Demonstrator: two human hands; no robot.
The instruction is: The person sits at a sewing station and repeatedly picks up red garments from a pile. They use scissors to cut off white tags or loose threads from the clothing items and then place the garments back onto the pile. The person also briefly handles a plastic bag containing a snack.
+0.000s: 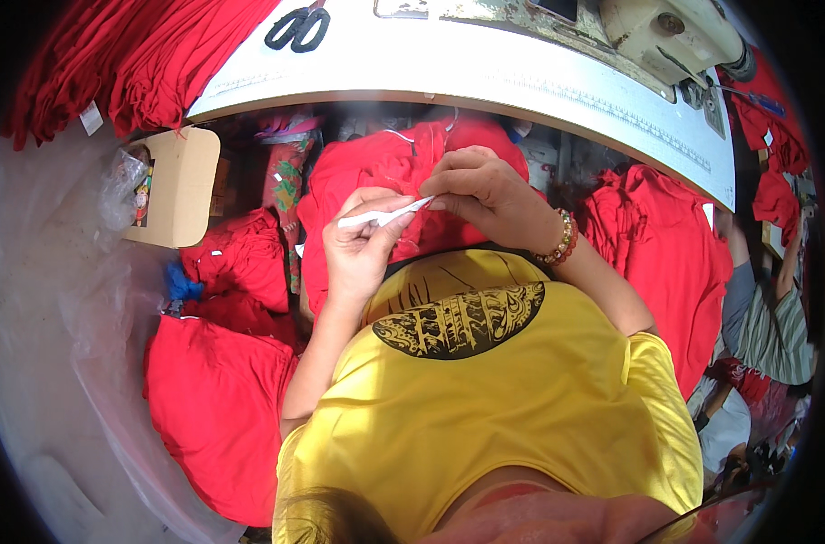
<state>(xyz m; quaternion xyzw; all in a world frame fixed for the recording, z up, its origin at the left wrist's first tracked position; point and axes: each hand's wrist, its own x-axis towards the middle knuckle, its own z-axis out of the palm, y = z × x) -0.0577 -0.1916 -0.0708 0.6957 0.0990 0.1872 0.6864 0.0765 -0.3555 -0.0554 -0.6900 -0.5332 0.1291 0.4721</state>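
My left hand (363, 245) grips a slim white strip (381, 218) between thumb and fingers. The strip narrows toward its right end; whether it is folded tape or something stiffer I cannot tell. At that end my right hand (480, 195), a beaded bracelet on its wrist, closes thumb and fingers in a pinch on the tip. Both hands are raised over a heap of red cloth (340, 172) in my lap, close to the edge of the white sewing table (385, 63). Fine thread seems to hang near the fingertips.
A sewing machine (675, 36) stands at the table's far right, with black looped bands (297, 30) at its left. Red garments pile up at far left (159, 63), near left (218, 399) and right (653, 263). An open cardboard box (184, 186) sits left. People work at far right.
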